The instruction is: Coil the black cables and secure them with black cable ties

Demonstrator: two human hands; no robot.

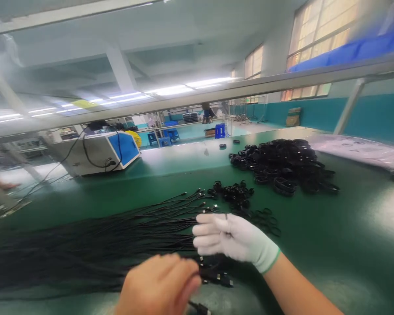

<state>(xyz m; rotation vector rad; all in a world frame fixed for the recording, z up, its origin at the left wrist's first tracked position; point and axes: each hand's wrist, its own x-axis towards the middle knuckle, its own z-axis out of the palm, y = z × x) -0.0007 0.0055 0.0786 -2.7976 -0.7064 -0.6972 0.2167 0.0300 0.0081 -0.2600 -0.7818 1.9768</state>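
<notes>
My left hand [160, 284], bare and blurred, is curled at the bottom centre, closed round a black cable [213, 275] whose end sticks out to the right. My right hand [230, 236], in a white glove with a green cuff, is just above and to the right; a thin dark piece, apparently a small black band [226, 216], shows between its thumb and fingers. Many long black cables [118, 232] lie side by side on the green table [315, 245], their connectors near my gloved hand. Small black rings [236, 192] are heaped behind it.
A large pile of coiled black cables [279, 162] sits at the back right, near a clear plastic sheet [357, 151]. A white and blue machine [101, 151] stands at the back left. Another person's hand [3, 186] shows at the left edge. A metal rail crosses above the table.
</notes>
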